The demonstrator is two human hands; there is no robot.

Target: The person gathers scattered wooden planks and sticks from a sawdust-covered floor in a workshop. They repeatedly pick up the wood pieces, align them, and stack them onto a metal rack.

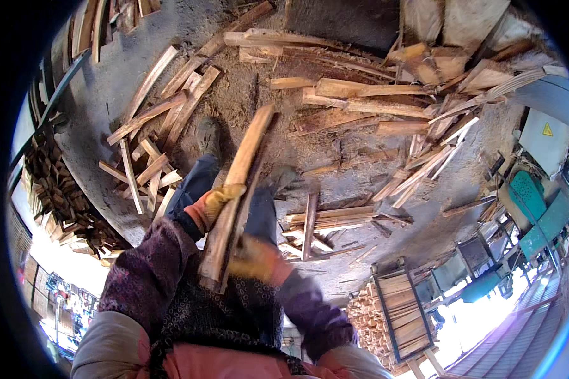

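Note:
A long, rough wooden plank slants across the front of my body, its upper end leaning away to the right. Dark bark shows along its right edge. My left hand, in an orange and yellow work glove, is closed round the plank's left side below the middle. Beside the lower end is my right hand, gloved the same way and smeared by motion. Whether its fingers touch or grip the plank I cannot tell. My boot stands on the floor beyond the plank.
Loose wooden strips lie on the floor to the left. A larger heap of split boards spreads across the far right side. A short strip pile lies right of my legs. A framed stack of wood stands at lower right.

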